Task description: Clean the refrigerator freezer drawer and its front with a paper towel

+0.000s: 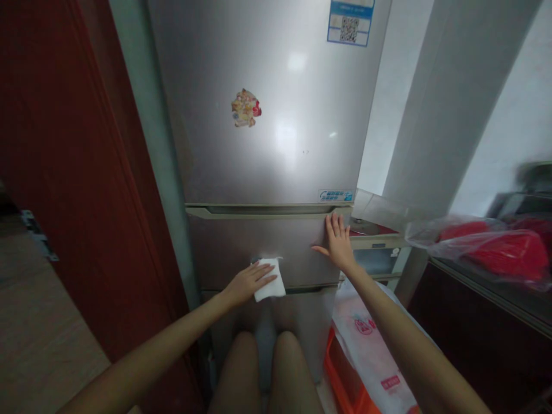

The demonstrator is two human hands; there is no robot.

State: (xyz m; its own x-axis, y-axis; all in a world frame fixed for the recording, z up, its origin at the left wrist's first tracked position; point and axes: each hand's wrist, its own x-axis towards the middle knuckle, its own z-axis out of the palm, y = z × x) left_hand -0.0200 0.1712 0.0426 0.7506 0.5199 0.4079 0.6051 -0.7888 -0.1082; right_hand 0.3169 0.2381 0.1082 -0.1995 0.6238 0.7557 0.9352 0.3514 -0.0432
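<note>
A silver refrigerator (pixel 267 167) stands straight in front of me, its doors closed. My left hand (pixel 248 283) presses a folded white cloth (pixel 272 283), perhaps a paper towel, against the middle door, just above the lower seam. The fingers lie over the cloth's left part. My right hand (pixel 338 241) rests with spread fingers on the right edge of that same door, below the handle groove, and holds nothing. On the upper door are a colourful magnet (pixel 245 108), a blue-framed label with a QR code (pixel 349 23) and a small blue sticker (pixel 335 195).
At the left stands a dark red door (pixel 64 144) with a metal latch plate. An orange basket (pixel 360 388) holding a white plastic bag (pixel 366 330) sits low on the right. Behind it is a white appliance (pixel 375 259). Red items in clear plastic (pixel 504 253) lie on the right counter.
</note>
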